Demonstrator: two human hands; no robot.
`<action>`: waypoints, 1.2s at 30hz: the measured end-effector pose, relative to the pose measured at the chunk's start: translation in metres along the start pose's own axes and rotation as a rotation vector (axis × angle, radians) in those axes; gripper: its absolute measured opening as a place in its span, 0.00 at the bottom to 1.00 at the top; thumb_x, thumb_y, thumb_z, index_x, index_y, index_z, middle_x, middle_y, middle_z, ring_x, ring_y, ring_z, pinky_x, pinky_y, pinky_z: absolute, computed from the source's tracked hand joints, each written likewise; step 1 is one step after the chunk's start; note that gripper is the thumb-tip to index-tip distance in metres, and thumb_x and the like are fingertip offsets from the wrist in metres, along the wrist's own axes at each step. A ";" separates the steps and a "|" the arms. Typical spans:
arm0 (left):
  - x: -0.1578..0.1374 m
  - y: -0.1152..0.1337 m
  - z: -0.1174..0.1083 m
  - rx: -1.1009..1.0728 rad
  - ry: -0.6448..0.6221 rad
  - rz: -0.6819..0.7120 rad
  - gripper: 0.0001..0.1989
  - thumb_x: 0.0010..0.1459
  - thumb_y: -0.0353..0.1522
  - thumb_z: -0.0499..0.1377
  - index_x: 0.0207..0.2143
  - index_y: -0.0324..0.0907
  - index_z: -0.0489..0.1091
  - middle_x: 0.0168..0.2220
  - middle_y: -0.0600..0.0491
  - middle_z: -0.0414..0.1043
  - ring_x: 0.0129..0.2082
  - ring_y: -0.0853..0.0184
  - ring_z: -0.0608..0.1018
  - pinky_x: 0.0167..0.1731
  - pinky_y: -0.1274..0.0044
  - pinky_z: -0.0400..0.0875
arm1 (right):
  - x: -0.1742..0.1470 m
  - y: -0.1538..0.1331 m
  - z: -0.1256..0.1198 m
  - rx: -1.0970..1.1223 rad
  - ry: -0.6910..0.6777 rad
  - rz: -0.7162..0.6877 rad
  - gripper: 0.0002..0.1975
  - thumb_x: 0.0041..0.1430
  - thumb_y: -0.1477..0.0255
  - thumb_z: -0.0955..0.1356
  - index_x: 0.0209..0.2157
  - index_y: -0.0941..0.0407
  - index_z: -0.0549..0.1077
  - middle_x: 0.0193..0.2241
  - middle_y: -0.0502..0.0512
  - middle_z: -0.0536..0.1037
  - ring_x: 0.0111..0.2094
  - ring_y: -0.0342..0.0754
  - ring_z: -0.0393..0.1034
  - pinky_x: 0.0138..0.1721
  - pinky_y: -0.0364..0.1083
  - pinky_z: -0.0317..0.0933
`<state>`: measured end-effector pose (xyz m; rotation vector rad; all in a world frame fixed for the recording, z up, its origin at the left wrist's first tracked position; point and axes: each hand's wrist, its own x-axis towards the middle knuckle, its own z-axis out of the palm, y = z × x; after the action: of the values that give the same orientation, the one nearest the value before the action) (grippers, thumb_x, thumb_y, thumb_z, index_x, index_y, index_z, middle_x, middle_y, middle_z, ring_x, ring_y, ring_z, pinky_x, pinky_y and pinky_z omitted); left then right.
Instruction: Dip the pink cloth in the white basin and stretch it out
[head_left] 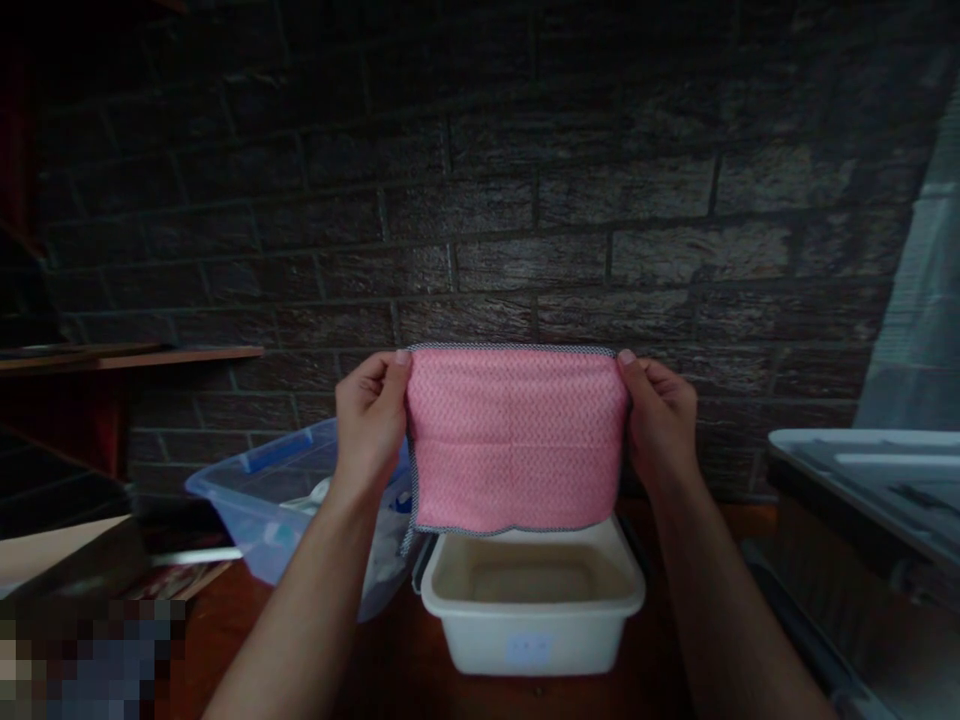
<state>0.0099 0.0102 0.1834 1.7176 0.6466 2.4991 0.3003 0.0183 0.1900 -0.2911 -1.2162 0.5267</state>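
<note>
A pink cleaning cloth with a dark checked border hangs spread between my two hands. My left hand pinches its upper left corner, and my right hand pinches the upper right one. Fold lines cross the cloth, and its lower edge hangs loose and slightly wavy. Below and partly behind it stands a white plastic basin with a pale label on its front. The part of the basin's inside that shows holds no object; its far rim is partly hidden by the cloth.
A clear bluish plastic bin with white items inside stands left of the basin. At the right is a large lidded storage box. A cardboard box lies at the left, under a wooden shelf. Behind rises a dark brick-patterned wall.
</note>
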 end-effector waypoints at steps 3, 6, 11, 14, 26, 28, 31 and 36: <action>0.002 -0.002 -0.001 -0.009 0.042 0.016 0.15 0.62 0.41 0.63 0.33 0.37 0.74 0.28 0.52 0.64 0.27 0.72 0.62 0.27 0.80 0.54 | 0.001 0.002 -0.001 0.032 -0.047 0.004 0.18 0.60 0.59 0.73 0.28 0.60 0.73 0.25 0.51 0.63 0.28 0.40 0.54 0.31 0.42 0.51; 0.003 -0.002 -0.002 0.003 0.052 0.025 0.14 0.63 0.41 0.63 0.34 0.37 0.75 0.28 0.53 0.64 0.28 0.72 0.62 0.27 0.79 0.54 | 0.001 0.002 -0.001 0.032 -0.056 -0.010 0.18 0.60 0.59 0.72 0.28 0.59 0.72 0.25 0.51 0.62 0.28 0.40 0.54 0.32 0.42 0.52; 0.002 0.000 -0.001 0.014 0.053 0.075 0.13 0.64 0.40 0.62 0.34 0.37 0.75 0.28 0.53 0.63 0.28 0.73 0.62 0.28 0.79 0.55 | 0.001 0.000 0.001 -0.044 -0.010 -0.081 0.18 0.60 0.59 0.72 0.26 0.60 0.72 0.24 0.51 0.62 0.27 0.40 0.52 0.30 0.42 0.50; 0.001 0.002 0.001 0.012 0.062 0.092 0.14 0.64 0.40 0.62 0.33 0.37 0.75 0.27 0.53 0.63 0.27 0.73 0.62 0.28 0.79 0.54 | 0.001 -0.003 0.002 -0.082 0.043 -0.128 0.18 0.59 0.59 0.73 0.27 0.60 0.75 0.23 0.51 0.63 0.26 0.39 0.52 0.28 0.41 0.48; -0.001 0.006 0.004 -0.011 0.021 0.087 0.15 0.65 0.40 0.61 0.32 0.36 0.72 0.27 0.53 0.60 0.27 0.73 0.59 0.27 0.79 0.50 | 0.000 -0.003 0.003 -0.135 0.126 -0.202 0.18 0.58 0.59 0.73 0.28 0.61 0.75 0.23 0.51 0.61 0.25 0.39 0.50 0.27 0.43 0.46; -0.001 0.006 0.005 -0.016 0.027 0.084 0.16 0.65 0.40 0.61 0.32 0.36 0.72 0.27 0.53 0.60 0.27 0.73 0.60 0.27 0.79 0.51 | 0.001 -0.002 0.003 -0.133 0.122 -0.206 0.19 0.58 0.59 0.73 0.26 0.61 0.75 0.22 0.51 0.60 0.25 0.39 0.50 0.27 0.44 0.45; -0.001 0.005 0.005 -0.021 0.028 0.085 0.16 0.65 0.40 0.62 0.32 0.35 0.72 0.27 0.53 0.61 0.28 0.73 0.60 0.27 0.79 0.51 | 0.002 -0.002 0.003 -0.150 0.132 -0.192 0.19 0.57 0.58 0.74 0.24 0.59 0.74 0.22 0.52 0.58 0.24 0.39 0.49 0.26 0.44 0.43; -0.001 0.004 0.005 -0.030 0.009 0.074 0.16 0.65 0.41 0.61 0.31 0.36 0.72 0.27 0.53 0.60 0.27 0.73 0.60 0.26 0.79 0.51 | 0.001 -0.002 0.003 -0.172 0.169 -0.190 0.20 0.56 0.57 0.74 0.23 0.59 0.73 0.21 0.51 0.56 0.23 0.39 0.47 0.24 0.44 0.43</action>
<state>0.0149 0.0083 0.1856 1.7524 0.5535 2.5524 0.2983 0.0172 0.1931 -0.3539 -1.1127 0.2284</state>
